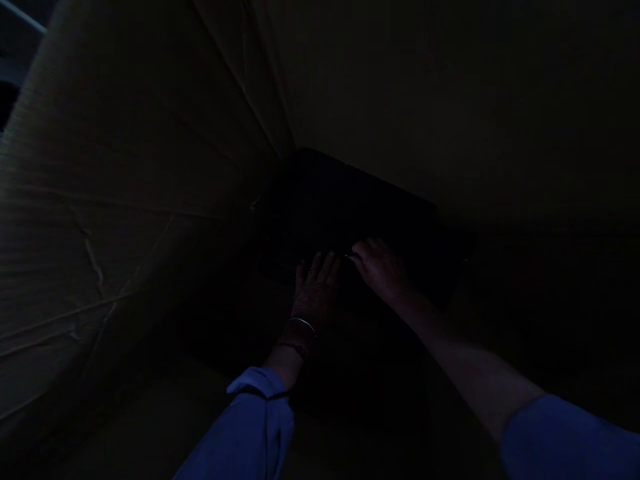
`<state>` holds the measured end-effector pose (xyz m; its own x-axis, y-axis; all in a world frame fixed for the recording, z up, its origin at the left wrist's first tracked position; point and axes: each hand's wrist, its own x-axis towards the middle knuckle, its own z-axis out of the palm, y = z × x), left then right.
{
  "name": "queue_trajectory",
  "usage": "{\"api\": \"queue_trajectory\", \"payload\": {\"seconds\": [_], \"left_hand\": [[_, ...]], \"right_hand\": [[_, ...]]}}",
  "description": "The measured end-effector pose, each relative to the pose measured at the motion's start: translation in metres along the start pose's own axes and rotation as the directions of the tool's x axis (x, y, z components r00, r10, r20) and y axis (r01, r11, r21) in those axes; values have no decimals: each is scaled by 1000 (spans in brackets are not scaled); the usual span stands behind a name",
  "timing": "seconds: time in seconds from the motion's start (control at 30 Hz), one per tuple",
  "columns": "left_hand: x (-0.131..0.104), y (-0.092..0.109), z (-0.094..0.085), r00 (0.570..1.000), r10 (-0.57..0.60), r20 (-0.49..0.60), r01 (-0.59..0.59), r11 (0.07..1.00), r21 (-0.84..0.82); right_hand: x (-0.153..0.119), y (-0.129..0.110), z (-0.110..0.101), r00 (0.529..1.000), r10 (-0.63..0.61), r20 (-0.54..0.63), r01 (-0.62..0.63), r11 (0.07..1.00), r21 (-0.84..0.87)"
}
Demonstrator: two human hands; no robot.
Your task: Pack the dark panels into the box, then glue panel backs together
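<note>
A dark, flat-looking object (pixel 360 193) with a straight far edge lies deep in the box; the scene is too dark to tell its kind. My left hand (pixel 315 287) rests at its near side, palm down, fingers stretched out. To the right of it, my right hand (pixel 381 268) is closed, thumb and fingers pinched together over the dark object. A tiny bright glint (pixel 349 256) shows at those fingertips, but what they hold, if anything, cannot be made out.
Large cardboard walls surround the arms: a creased left wall (pixel 100 220) and a far wall (pixel 425 100) meeting in a corner. Past the left wall's edge, a bluish area shows at the top left. Most of the bottom is lost in shadow.
</note>
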<state>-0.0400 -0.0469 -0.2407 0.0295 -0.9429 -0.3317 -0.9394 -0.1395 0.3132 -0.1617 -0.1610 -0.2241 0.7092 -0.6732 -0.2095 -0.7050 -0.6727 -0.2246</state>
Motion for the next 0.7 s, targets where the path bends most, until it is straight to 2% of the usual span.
{"api": "queue_trajectory", "payload": {"seconds": [0.4,0.7], "left_hand": [[-9,-1,11,999,5,-50,-5,1000,-2],[-16,0,13,998,-16,-55,16,1000,-1]], "right_hand": [[2,0,4,1000,11,-8,-10,1000,7],[-12,5,4,988,-154,-24,149,977,-151]]}}
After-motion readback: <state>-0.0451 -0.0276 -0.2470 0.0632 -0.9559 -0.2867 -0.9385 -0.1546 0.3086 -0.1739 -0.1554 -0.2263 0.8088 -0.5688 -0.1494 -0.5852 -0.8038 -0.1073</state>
